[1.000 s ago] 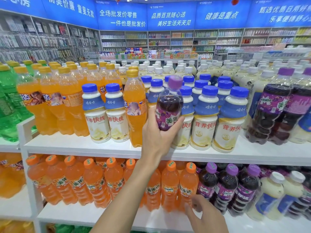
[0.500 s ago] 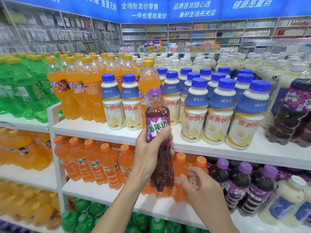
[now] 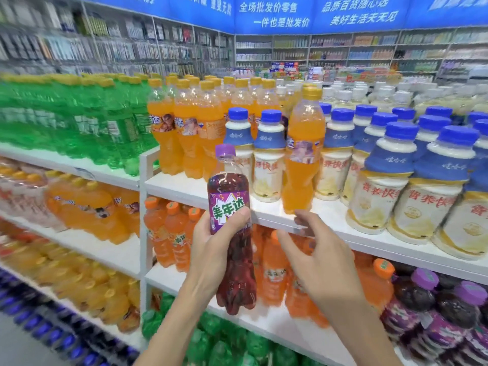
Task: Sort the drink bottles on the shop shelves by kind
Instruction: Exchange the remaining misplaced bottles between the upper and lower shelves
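Observation:
My left hand (image 3: 211, 249) grips a purple grape soda bottle (image 3: 231, 207) upright, in front of the top shelf's edge. My right hand (image 3: 319, 257) hovers beside it to the right, fingers spread and empty, just below the shelf edge. On the top shelf (image 3: 266, 210) a lone orange soda bottle (image 3: 302, 151) stands among white milk-drink bottles with blue caps (image 3: 266, 154). More orange soda bottles (image 3: 184, 133) stand behind to the left. Purple soda bottles (image 3: 422, 299) fill the lower shelf at right.
Green soda bottles (image 3: 87, 122) fill the left unit's top shelf. Small orange bottles (image 3: 171, 233) line the lower shelf behind my hands. Green bottles (image 3: 219, 344) sit on the bottom shelf. A white upright post (image 3: 144, 207) divides the two shelf units.
My left hand took the purple bottle off the top shelf and lowered it in front of the shelf edge. My right hand rose from the lower shelf towards it. The view shifted left.

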